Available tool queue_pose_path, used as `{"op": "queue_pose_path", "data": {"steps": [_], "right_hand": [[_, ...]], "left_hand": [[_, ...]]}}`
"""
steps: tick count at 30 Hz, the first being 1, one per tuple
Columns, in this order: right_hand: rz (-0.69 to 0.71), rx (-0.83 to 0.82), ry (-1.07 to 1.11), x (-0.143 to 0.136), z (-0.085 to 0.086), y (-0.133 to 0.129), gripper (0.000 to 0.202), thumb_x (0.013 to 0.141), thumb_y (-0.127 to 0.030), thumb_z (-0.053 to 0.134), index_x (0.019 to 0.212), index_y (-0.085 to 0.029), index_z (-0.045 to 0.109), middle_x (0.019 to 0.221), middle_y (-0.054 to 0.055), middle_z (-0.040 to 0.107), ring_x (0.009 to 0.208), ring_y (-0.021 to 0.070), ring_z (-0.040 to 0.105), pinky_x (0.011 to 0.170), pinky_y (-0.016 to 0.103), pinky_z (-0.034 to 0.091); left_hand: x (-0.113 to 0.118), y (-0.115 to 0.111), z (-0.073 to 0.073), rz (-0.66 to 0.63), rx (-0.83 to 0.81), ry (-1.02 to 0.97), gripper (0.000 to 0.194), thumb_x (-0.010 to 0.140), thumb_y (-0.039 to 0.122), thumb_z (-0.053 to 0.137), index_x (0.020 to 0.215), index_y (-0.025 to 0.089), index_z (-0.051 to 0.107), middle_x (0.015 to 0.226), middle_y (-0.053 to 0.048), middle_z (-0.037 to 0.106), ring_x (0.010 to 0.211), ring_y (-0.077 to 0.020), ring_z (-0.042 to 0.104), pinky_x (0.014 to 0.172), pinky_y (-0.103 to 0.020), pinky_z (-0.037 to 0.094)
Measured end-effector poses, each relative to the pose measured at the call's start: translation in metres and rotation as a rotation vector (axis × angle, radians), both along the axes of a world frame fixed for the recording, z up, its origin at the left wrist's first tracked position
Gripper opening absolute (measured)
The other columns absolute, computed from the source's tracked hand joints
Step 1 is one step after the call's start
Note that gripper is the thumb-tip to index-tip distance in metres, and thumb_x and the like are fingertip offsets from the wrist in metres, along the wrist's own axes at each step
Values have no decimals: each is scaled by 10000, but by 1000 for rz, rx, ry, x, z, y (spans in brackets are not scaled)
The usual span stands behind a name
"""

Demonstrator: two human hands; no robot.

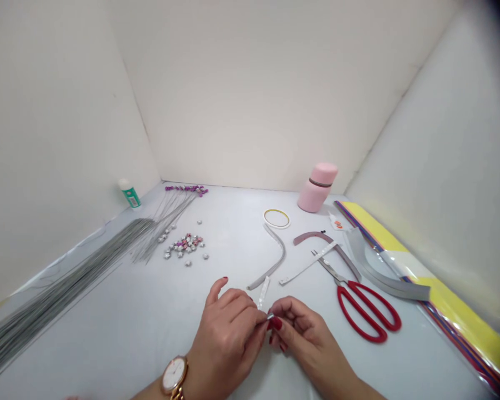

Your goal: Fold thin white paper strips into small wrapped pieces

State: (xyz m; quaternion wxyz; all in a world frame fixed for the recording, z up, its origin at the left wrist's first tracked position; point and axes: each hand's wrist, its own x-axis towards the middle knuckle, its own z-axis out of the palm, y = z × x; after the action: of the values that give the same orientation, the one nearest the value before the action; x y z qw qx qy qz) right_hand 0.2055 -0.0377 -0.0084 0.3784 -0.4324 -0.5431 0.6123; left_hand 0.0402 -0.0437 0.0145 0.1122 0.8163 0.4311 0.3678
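My left hand [235, 328], with a watch on its wrist, pinches a small silver paper strip [270, 316] near the table's front. The thumb and fingers of my right hand [298, 330] close on the same strip from the other side. Fingers cover most of it. Just behind them a whitish strip [264, 293] rises; I cannot tell if it joins the held piece. Beyond lie a curved bundle of grey strips [282, 253] and a narrow white strip [310, 264]. Left of these sits a pile of small silver and pink paper stars [185, 244].
Red-handled scissors [369, 311] lie at right beside mauve strips [341, 253], grey strips [383, 278] and yellow packaged sheets [450, 311]. Farther back are a tape roll [276, 218] and a pink bottle [316, 189]. Thin wires [66, 283], purple-tipped stems [187, 191] and a glue stick [130, 194] occupy the left.
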Motion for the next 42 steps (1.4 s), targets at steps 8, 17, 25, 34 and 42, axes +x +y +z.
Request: {"op": "queue_pose_path", "data": {"steps": [8,17,25,34,42], "right_hand": [[-128,-123,119,2,0,5,220,811,-350,546,726,-150,508,593,-16,572,483,65,470,468,179,339],[-89,-191,84,3,1,8,250,783,-360,580,692,-140,505,569,-15,582,437,49,465,447,169,328],[-4,-116,-6,-1,1,3,323,808,-419,513,665,-130,527,513,-23,531,431,63,451,447,187,332],[13,-97,-22,0,2,2,325,817,-435,487,661,-149,492,517,-34,510,446,68,448,457,187,334],[23,-15,-100,0,0,1,309,848,-408,444,661,-164,480,532,-32,496,465,83,447,476,206,353]], "left_hand": [[1,-2,0,-13,-460,-166,242,798,278,485,601,158,559,546,-10,581,548,-130,531,662,-275,416],[-6,9,1,-8,-725,-441,295,818,375,466,662,140,555,569,6,527,540,-104,485,509,-188,374],[5,5,-8,-85,-819,-587,128,776,221,546,782,142,646,722,-49,656,671,-150,596,634,-238,457],[9,5,-13,-195,-948,-760,152,787,223,544,856,113,622,714,-65,667,680,-171,619,678,-292,474],[13,7,-13,-183,-1081,-907,127,735,229,610,724,108,571,651,-73,676,643,-195,638,646,-316,466]]}}
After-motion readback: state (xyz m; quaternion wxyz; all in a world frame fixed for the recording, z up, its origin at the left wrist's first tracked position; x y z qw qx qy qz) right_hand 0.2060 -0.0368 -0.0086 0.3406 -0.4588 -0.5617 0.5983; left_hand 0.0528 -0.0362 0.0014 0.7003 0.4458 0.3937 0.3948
